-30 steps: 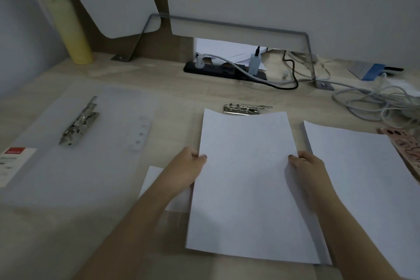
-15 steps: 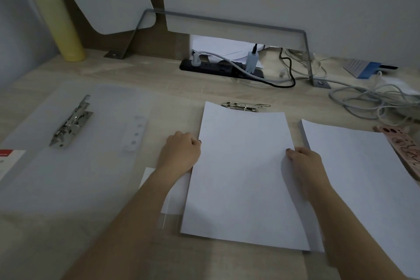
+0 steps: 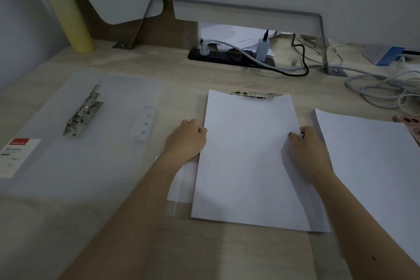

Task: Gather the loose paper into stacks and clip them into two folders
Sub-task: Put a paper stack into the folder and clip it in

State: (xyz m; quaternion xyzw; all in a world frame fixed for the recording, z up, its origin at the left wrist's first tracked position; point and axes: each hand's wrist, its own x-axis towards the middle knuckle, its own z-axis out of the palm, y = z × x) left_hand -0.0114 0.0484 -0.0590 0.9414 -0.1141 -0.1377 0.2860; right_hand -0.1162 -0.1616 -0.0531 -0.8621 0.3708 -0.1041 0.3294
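Observation:
A stack of white paper [image 3: 247, 157] lies in the middle of the desk, on a clear folder whose metal clip [image 3: 255, 94] shows just past the stack's far edge. My left hand [image 3: 187, 138] grips the stack's left edge and my right hand [image 3: 305, 143] grips its right edge. A second clear folder [image 3: 56, 166] lies open at the left, with a metal clip [image 3: 83, 111] and a red-and-white label [image 3: 16, 154]. Another white paper stack [image 3: 372, 166] rests at the right.
A black power strip [image 3: 227, 58] with plugs sits at the back, and tangled grey cables [image 3: 381, 84] spread at the back right. A yellow roll [image 3: 68, 11] leans in the back left corner. A pink patterned object [image 3: 409, 123] lies at the right edge.
The centre stack has slid away from me, so its top edge now reaches the metal clip. Both hands moved forward with it, still on its side edges.

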